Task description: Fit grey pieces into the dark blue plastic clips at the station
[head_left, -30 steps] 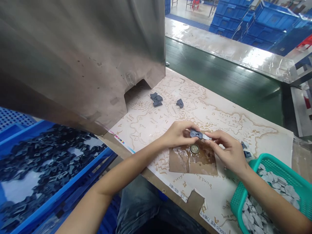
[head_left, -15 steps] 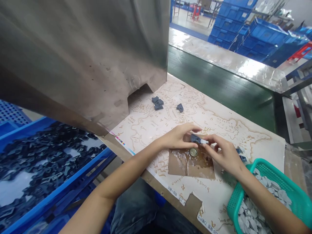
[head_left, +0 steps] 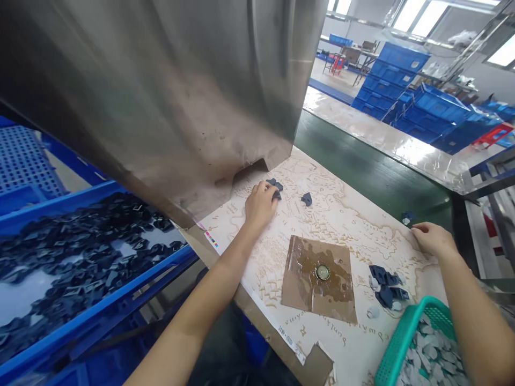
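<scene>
At the left hand [head_left: 260, 203], dark pieces [head_left: 278, 186] slant rightward.

On the map-printed sheet [head_left: 267, 252] we read "R" at the seven o'clock of the cardboard [head_left: 300, 292], "unlân" at five; the near edge's characters are too small.

A factory workshop: green conveyor belt [head_left: 362, 171] at right, stacked blue crates [head_left: 388, 80] upper right, parts-filled blue tray [head_left: 92, 268] lower left.
</scene>
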Action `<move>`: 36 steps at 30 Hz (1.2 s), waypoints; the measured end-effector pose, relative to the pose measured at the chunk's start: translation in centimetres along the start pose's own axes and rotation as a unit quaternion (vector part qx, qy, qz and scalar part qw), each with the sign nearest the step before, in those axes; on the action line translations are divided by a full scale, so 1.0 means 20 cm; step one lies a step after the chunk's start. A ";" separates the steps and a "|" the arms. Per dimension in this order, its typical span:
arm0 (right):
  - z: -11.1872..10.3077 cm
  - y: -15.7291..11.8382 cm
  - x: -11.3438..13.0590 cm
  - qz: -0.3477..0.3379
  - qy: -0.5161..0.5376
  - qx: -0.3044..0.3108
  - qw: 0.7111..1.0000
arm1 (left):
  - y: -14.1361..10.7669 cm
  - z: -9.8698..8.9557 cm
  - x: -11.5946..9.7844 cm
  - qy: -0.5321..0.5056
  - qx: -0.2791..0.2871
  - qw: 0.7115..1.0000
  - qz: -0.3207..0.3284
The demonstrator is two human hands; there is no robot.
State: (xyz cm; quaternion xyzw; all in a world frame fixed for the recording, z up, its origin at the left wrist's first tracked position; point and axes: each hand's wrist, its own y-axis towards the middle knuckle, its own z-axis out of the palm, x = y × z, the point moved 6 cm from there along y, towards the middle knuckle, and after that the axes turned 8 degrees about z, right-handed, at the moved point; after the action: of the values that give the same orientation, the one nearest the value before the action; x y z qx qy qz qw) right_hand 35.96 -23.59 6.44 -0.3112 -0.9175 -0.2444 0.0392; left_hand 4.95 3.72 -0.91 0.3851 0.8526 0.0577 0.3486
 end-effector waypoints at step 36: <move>-0.19 -1.03 0.41 0.046 -0.035 0.210 0.976 | -0.13 0.17 -0.26 -0.435 0.198 0.875 0.073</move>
State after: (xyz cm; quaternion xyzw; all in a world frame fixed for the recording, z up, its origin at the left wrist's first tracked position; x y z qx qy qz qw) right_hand 16.86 -35.09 2.92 -0.3459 -0.9340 -0.0334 0.0830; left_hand 7.85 -2.38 -1.49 0.4940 0.5780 -0.2602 0.5952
